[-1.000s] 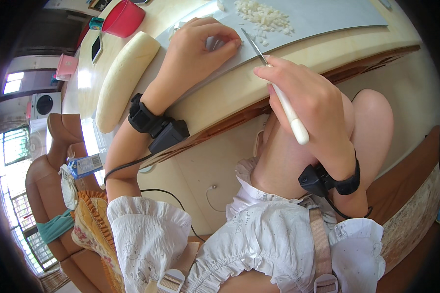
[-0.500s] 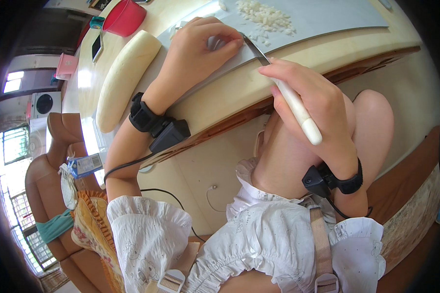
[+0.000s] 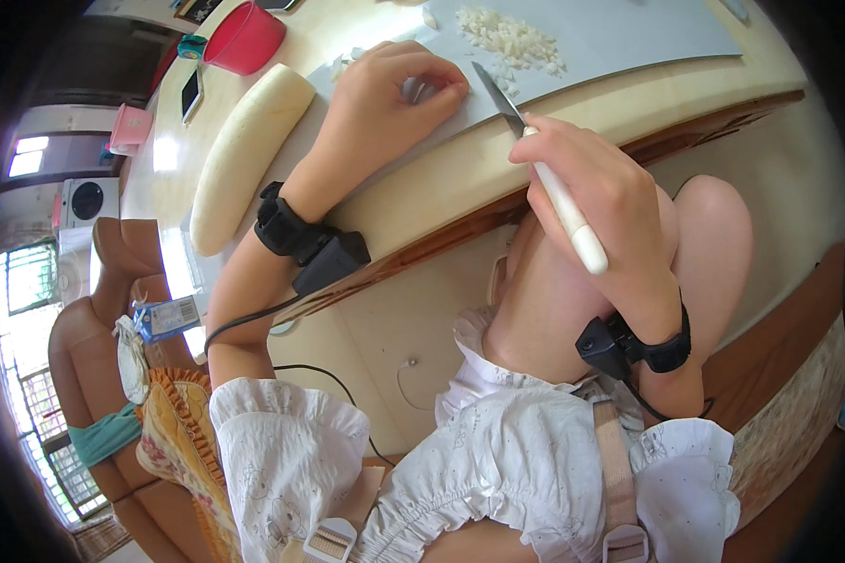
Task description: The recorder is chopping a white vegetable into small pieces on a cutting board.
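My right hand [image 3: 603,183] is wrapped round the white handle of a small knife [image 3: 563,202]. The blade points up and to the left, just right of my left fingertips and apart from them. Over the near edge of a pale cutting board [image 3: 629,42], my left hand [image 3: 399,94] is closed in a pinch; what sits between its fingertips is mostly hidden. Diced white pieces [image 3: 512,39] lie heaped on the board beyond the knife tip. A long peeled white vegetable, like a radish [image 3: 253,155], rests left of my left wrist.
A red tub [image 3: 244,39], a phone [image 3: 192,94] and a teal tape-like item [image 3: 192,46] stand at the table's far left. Black devices with cables are strapped to both my wrists. A brown chair [image 3: 103,347] is at the left, and my bare knees rise beside the table's wooden edge.
The knife has drawn back to the right and down, so its blade has parted from my left fingertips. My left hand stays in its pinch, shifted slightly down.
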A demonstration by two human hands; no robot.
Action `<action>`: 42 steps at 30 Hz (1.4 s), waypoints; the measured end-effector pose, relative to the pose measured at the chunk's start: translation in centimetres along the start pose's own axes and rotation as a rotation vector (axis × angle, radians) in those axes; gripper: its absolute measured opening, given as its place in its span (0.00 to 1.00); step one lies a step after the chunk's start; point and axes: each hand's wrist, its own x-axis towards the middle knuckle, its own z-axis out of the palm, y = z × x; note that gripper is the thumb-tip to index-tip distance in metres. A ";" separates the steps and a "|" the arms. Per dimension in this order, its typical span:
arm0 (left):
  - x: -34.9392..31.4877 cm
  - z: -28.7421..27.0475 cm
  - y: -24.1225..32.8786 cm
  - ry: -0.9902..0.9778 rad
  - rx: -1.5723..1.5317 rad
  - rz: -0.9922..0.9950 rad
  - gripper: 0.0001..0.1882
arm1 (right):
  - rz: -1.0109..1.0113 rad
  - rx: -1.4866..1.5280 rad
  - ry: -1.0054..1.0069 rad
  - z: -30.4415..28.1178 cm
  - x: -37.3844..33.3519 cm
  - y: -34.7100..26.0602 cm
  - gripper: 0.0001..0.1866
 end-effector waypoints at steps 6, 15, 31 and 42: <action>0.3 -0.2 0.0 0.010 0.035 0.009 0.05 | 0.032 0.082 0.028 -0.1 0.5 -0.1 0.12; 1.7 -1.4 -2.4 0.159 -0.082 -0.035 0.11 | 0.150 0.289 0.075 -0.5 0.8 -0.6 0.11; 6.1 -2.5 -3.5 -0.166 0.187 -0.198 0.12 | 0.282 0.374 0.087 -0.4 0.6 -0.5 0.10; -0.4 -1.2 0.0 0.019 0.177 0.055 0.09 | 0.238 0.380 0.128 -0.7 0.0 -0.5 0.12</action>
